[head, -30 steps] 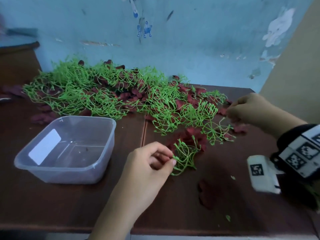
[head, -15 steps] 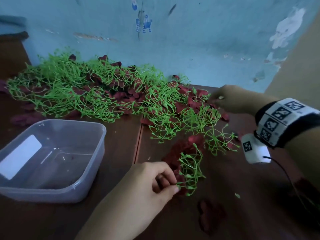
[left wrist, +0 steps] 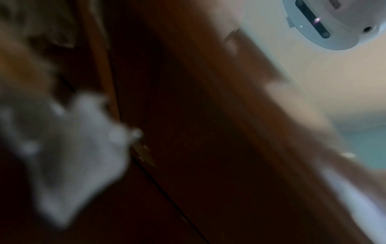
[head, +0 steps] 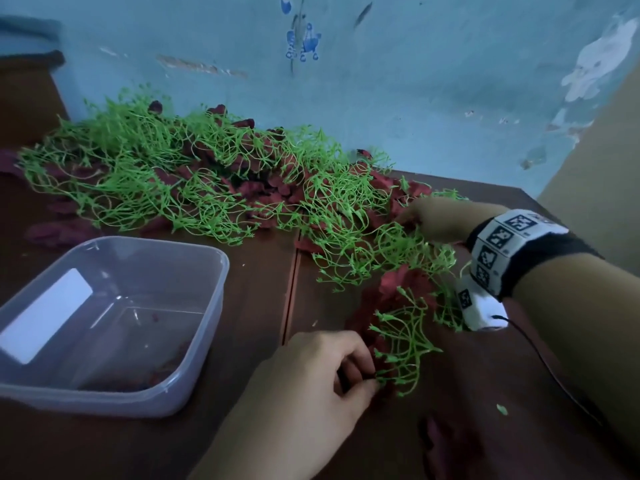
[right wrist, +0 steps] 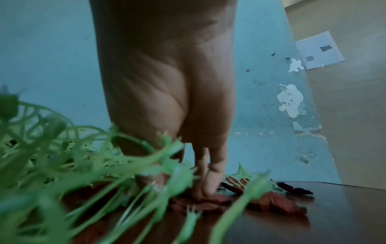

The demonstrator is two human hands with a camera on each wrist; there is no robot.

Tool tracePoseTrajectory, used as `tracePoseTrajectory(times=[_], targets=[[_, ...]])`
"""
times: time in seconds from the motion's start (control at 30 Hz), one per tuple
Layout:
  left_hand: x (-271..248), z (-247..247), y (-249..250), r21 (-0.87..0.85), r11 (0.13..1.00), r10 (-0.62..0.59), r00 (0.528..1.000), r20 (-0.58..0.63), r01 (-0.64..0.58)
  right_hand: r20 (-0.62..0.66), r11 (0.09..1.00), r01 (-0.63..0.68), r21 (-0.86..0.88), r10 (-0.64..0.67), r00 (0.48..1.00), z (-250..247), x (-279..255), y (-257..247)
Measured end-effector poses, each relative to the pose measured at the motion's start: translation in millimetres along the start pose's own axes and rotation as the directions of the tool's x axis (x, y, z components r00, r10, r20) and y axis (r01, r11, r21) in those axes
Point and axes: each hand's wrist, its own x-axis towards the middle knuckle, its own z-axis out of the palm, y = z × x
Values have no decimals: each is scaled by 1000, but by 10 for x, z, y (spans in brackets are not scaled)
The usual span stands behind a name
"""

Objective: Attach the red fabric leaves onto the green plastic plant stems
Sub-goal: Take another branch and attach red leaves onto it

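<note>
My left hand (head: pixel 372 381) pinches the base of a small green plastic stem sprig (head: pixel 403 341) at the front of the brown table (head: pixel 256 282). The sprig lies over dark red fabric leaves (head: pixel 401 282). A big tangle of green stems (head: pixel 194 181) mixed with red leaves stretches along the blue wall. My right hand (head: pixel 414 216) reaches into the tangle's right end. In the right wrist view its fingers (right wrist: pixel 203 186) point straight down and touch a red leaf (right wrist: pixel 211 200). Green stems (right wrist: pixel 146 166) partly hide the thumb. The left wrist view is blurred.
A clear plastic tub (head: pixel 221 265) stands at the front left, with a few dark red bits on its bottom. One loose red leaf (head: pixel 450 441) lies near the front edge. The blue wall (head: pixel 415 98) closes the back, and a beige wall stands to the right.
My right hand moved up and left, from the pile's right edge into the stems near the wall. My left hand keeps its pinch on the sprig, now lower in the view.
</note>
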Motion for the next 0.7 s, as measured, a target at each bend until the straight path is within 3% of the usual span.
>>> tracePoseTrajectory(times=[0.4, 0.57, 0.7], targets=[[18, 59, -80, -32, 999, 28, 996, -82, -31, -285, 988, -22, 151, 65, 956, -77, -131, 74], [28, 77, -97, -75, 995, 45, 982, -182, -60, -433, 945, -26, 326, 173, 885, -212, -373, 92], [26, 81, -106, -93, 989, 82, 949, -304, -115, -469, 879, 16, 476, 238, 850, -319, -756, -39]])
